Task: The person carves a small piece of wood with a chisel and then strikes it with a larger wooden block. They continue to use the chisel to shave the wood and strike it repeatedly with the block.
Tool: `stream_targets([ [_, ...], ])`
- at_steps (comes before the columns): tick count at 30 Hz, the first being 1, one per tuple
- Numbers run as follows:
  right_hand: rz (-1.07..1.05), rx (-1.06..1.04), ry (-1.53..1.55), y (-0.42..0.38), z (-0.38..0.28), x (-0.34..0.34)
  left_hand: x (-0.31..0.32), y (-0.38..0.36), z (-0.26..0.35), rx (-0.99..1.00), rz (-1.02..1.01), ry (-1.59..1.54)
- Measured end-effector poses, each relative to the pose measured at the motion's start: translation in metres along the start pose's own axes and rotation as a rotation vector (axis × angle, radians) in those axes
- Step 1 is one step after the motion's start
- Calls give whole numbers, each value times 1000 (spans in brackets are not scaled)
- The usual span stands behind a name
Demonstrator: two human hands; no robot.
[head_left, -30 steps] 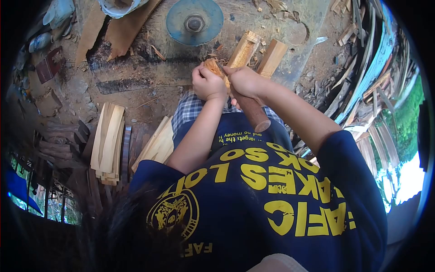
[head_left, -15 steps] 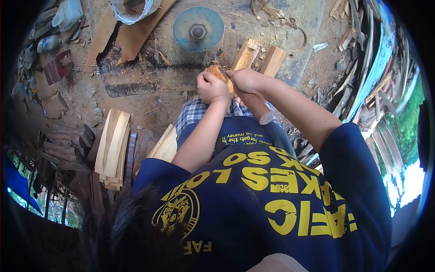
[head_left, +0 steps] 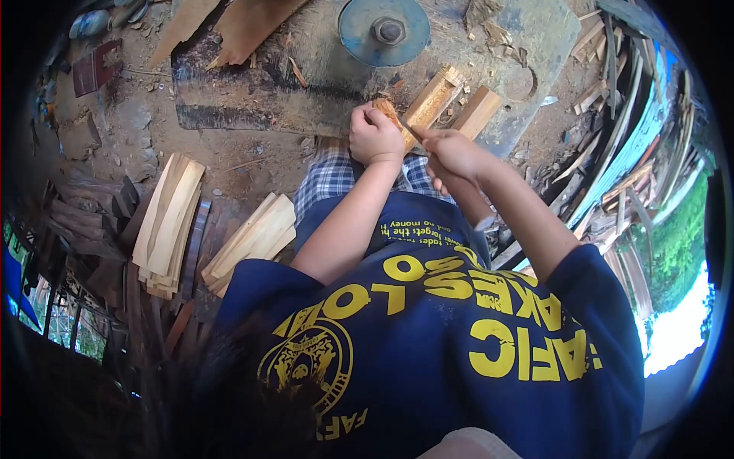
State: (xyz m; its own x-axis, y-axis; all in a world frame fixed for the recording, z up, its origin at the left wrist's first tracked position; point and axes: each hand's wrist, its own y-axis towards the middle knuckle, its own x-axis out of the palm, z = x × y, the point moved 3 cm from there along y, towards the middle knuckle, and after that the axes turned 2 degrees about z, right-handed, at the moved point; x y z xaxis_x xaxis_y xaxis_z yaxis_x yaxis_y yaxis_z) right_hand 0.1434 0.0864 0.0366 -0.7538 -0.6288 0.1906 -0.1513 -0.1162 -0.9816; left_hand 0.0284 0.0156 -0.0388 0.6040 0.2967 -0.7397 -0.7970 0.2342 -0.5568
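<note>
Outdoors, a weathered grey-brown wooden board (head_left: 306,107) lies at 12 o'clock over bare brown dirt (head_left: 145,141), its surface marked by dark patches and littered with pale wood chips. A round blue disc (head_left: 363,38) with a metal nut (head_left: 388,31) at its centre rests on the board at 12 o'clock. Torn flat brown sheets (head_left: 248,27) lie at 11 o'clock, and a reddish-brown angular piece (head_left: 98,67) sits on the dirt at 10 o'clock. A stack of pale wooden slats (head_left: 168,218) is at 9 o'clock, with a second bundle of pale slats (head_left: 251,239) nearer the centre. Heaped strips of scrap wood (head_left: 631,164) fill 2 o'clock, and green foliage (head_left: 673,249) shows at 3 o'clock.

Just past the blue-and-white plaid cloth (head_left: 329,174) on the lap, both hands are near each other at 12 o'clock. The left hand (head_left: 376,138) has its fingers curled closed around a rough orange-brown wood piece (head_left: 385,112), whose end sticks out above the grip. The right hand (head_left: 457,157) is clamped on a thick brown cylindrical handle (head_left: 472,205), tilted with its round butt toward 1 o'clock of the torso; a narrow dark part (head_left: 414,133) shows between the hands. A pale block with a hollowed face (head_left: 433,98) lies just beyond them, with a smooth square-edged wooden block (head_left: 477,112) beside it, toward 1 o'clock.
</note>
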Motion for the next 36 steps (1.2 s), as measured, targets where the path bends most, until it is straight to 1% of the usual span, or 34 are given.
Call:
stream_targets([
  [3, 77, -60, 14, -27, -3, 5, 1, 1, -1, 9, 16, 3],
  [5, 109, -99, 25, -29, -6, 1, 1, 1, -1, -1, 13, 16],
  [7, -9, -94, 23, -22, -8, -3, -1, 1, 0, -6, 2, 7],
  [11, -43, -34, -35, -15, -19, -9, 0, 0, 0, -2, -9, 3],
  [13, -79, 8, -134, -9, -26, -14, -1, 0, 0, -1, -12, 8],
  [14, -77, 6, -135, -9, -28, -12, -1, 0, 1, 2, -17, 14],
  [17, 60, -3, -209, -13, -38, 2, -2, 0, 2, 11, -1, 39],
  [19, 100, 0, -186, -15, -40, 7, 0, 1, 2, 25, -6, 20],
  [21, 88, -7, -64, -11, -36, 9, 1, 1, 1, 3, -11, -4],
  [22, 62, 56, 20, -6, -32, 8, 1, 1, 1, 3, -11, 3],
  [23, 68, 60, 27, -2, -32, 3, 1, 0, 1, 6, -20, 5],
  [25, -21, 183, 135, 3, -33, -1, 2, 0, 0, 34, 0, 3],
  [26, -24, 182, 140, 2, -32, -1, 2, 0, 0, 49, 7, 1],
  [29, 74, -121, -359, -2, -37, 1, 1, -1, 4, 29, 3, 51],
  [30, 75, -124, -353, -3, -36, 1, 2, 0, 3, 34, 2, 53],
  [32, 88, -174, -523, -5, -35, 1, 4, 0, 0, 56, 22, 49],
  [33, 90, -175, -520, 1, -31, 2, 4, 0, 0, 59, 19, 50],
  [35, 175, -248, -617, 18, -25, 5, 4, 0, -1, 62, 11, 33],
  [36, 171, -254, -621, 17, -27, 6, 5, 1, -2, 62, 19, 32],
])
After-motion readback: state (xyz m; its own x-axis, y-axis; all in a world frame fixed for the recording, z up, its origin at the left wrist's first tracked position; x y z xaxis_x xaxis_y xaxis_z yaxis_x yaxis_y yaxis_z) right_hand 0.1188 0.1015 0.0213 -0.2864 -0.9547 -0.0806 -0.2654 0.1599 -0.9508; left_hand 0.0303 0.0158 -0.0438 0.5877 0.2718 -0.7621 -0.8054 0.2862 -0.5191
